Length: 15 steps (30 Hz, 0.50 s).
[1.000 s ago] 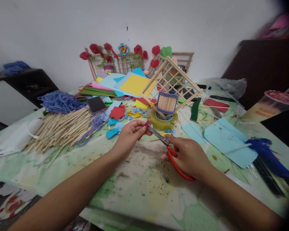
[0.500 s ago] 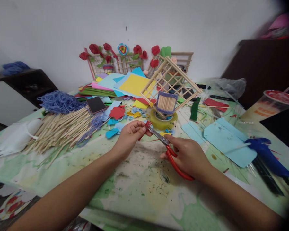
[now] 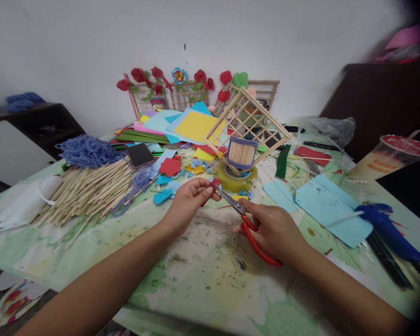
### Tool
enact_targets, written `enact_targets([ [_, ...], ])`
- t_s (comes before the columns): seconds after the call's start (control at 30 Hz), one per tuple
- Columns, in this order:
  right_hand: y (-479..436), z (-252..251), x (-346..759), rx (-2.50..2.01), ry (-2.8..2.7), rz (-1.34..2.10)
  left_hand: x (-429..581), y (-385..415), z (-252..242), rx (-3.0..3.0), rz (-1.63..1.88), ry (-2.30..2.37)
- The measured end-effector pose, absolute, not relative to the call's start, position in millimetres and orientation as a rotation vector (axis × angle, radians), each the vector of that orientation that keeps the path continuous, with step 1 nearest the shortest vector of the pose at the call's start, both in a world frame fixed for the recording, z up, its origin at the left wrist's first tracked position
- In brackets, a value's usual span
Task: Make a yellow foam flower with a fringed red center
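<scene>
Pinched in the fingers of my left hand (image 3: 192, 196) is a small strip of red paper (image 3: 216, 182), its upper edge slit into a fringe. My right hand (image 3: 275, 226) is wrapped round the red handles of a pair of scissors (image 3: 255, 242). The blades point up and left, their tips at the fringed paper beside my left fingertips. Just beyond the hands, a roll of yellowish tape (image 3: 224, 179) lies on the table. A lattice frame of sticks (image 3: 213, 128) stands tilted on it, with a small stick panel (image 3: 241, 152) edged in purple yarn at its front.
Bamboo sticks (image 3: 87, 189), purple yarn (image 3: 89, 150) and a phone (image 3: 140, 155) lie to the left. At the right are light blue paper (image 3: 331, 205), a blue glue gun (image 3: 394, 231) and a drink cup (image 3: 378, 158). Coloured paper sheets (image 3: 196, 126) and red paper flowers (image 3: 138, 74) fill the back.
The view has shifted very slightly. Both hands keep nearly the same place, with the scissors still at the red paper; the handles sit marginally lower.
</scene>
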State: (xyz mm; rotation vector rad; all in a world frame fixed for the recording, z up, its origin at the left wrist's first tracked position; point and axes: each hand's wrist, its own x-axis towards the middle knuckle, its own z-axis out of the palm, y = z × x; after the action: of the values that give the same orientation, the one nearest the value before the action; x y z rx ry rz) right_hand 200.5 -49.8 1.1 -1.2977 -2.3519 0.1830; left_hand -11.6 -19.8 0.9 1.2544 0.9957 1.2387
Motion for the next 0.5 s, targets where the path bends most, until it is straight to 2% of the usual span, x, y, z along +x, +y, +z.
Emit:
enact_targets([
  [0.5, -51.9, 5.3, 200.2, -1.328, -2.353, 0.182, -11.9, -19.0, 0.6, 1.243, 1.228, 0.984],
])
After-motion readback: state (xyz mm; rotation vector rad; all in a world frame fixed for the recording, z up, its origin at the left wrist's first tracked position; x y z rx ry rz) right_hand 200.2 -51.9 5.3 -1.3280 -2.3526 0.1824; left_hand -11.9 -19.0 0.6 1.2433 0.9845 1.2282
